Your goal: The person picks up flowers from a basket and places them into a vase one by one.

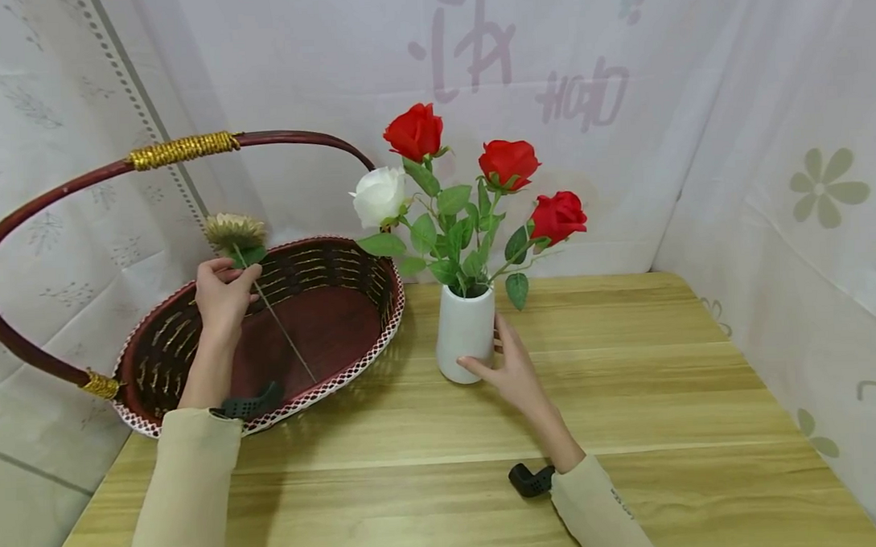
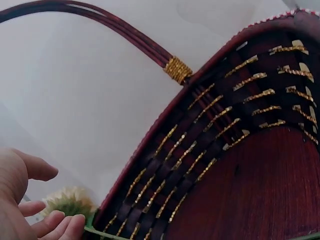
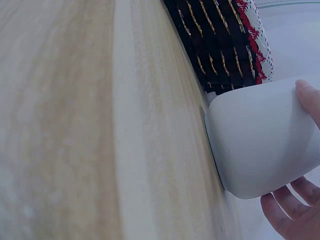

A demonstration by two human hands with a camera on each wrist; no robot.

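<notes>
My left hand is at a cream many-petalled flower over the basket's left part. Its thin stem slants down across the basket to the near rim. In the left wrist view, the thumb and fingers stand apart, with the flower head behind them. Low on a white vase, my right hand holds it, thumb on the near side and fingers round the right side. The vase stands upright on the table. In it are a white rose and three red roses with green leaves.
The dark red oval woven basket has a tall arched handle with gold wrapping. It stands left of the vase on the wooden table. Patterned white curtains hang behind and at both sides.
</notes>
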